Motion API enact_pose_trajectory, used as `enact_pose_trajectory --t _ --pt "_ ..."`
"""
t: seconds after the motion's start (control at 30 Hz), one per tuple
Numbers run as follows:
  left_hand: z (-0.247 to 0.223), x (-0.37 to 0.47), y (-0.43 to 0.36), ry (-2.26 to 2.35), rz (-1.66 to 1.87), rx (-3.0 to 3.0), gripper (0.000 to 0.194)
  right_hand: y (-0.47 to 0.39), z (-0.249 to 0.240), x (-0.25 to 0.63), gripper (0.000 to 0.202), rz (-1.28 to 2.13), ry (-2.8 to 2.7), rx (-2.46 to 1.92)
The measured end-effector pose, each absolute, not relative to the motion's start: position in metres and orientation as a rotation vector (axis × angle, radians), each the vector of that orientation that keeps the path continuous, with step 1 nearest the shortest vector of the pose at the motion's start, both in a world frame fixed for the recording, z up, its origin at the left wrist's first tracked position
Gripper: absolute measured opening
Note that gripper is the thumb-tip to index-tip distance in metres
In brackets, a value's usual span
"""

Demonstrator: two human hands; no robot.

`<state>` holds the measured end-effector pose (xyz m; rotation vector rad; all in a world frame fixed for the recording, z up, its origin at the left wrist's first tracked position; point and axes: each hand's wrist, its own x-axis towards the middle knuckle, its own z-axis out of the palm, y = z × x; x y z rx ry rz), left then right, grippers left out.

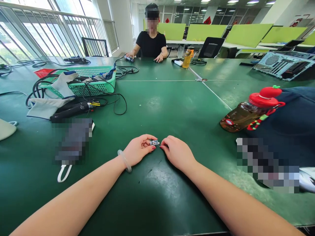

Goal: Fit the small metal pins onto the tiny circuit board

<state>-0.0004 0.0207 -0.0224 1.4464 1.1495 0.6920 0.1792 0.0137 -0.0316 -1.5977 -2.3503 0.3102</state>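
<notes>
In front of me, low over the green table [157, 118], my left hand [136, 150] pinches a small circuit board [154, 143] between thumb and fingers. A translucent bracelet [124, 161] circles the left wrist. My right hand [177, 151] is closed beside the board's right end, thumb and index finger pressed together. Between those fingertips and the board shows a thin bit of metal or a pin, too small to name. Whether the right fingers hold it or only touch it, I cannot make out.
To the left stands a green basket [108, 87] with cables and gloves, a pixelated device [73, 141] nearer me. On the right lie a red-capped bottle [242, 116], dark cloth [290, 131] and a pixelated object [268, 164]. A person [151, 44] sits opposite; a computer case [283, 64] is far right.
</notes>
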Motion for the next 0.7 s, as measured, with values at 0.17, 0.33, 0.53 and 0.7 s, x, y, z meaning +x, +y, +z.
enact_pose_trajectory --t 0.17,0.33,0.53,0.7 --pt "-0.023 -0.001 0.021 1.140 0.696 1.472 0.029 0.013 -0.033 0.176 0.013 0.306 -2.310 -1.599" --pt "-0.024 0.000 0.022 1.159 0.684 1.475 0.028 0.017 -0.036 0.176 0.013 0.263 -2.339 -1.617" --pt "-0.024 0.001 0.022 1.216 0.659 1.475 0.028 0.022 -0.037 0.183 0.013 0.309 -2.278 -1.656" --pt "-0.022 0.002 0.022 1.211 0.655 1.457 0.028 0.016 -0.026 0.180 0.013 0.363 -2.127 -1.519"
